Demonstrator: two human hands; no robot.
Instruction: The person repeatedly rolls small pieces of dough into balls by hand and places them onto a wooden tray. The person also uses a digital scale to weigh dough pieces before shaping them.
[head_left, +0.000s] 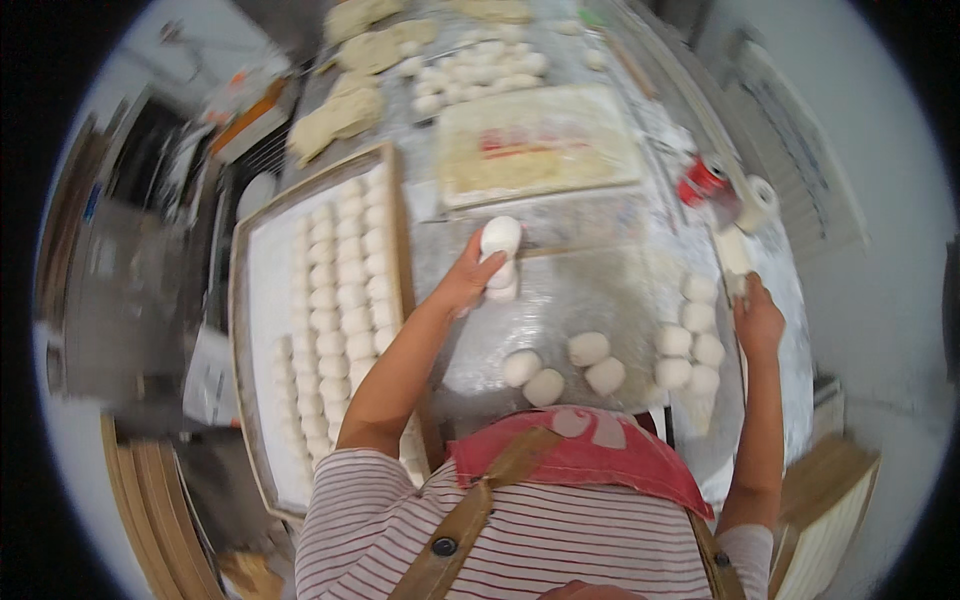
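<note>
My left hand (472, 274) grips a short row of white dough balls (501, 235) above the middle of the floured work surface (480, 330). Its thumb lies across them. On the right side, my right hand (759, 319) has its fingers curled at the near end of a pale flat strip (732, 251); whether it grips the strip cannot be told. Beside that hand sits a cluster of dough balls (699, 317). Several more lie loose in front of me, in one pair (523, 367) and another pair (589, 349).
At left, a wood-rimmed tray (406, 247) holds rows of dough balls. Beyond my hands lies a plastic-wrapped slab (536, 146). Farther back are heaped dough balls (480, 71) and dough sheets (341, 112). A red can (701, 181) and a white roll (757, 202) stand at right.
</note>
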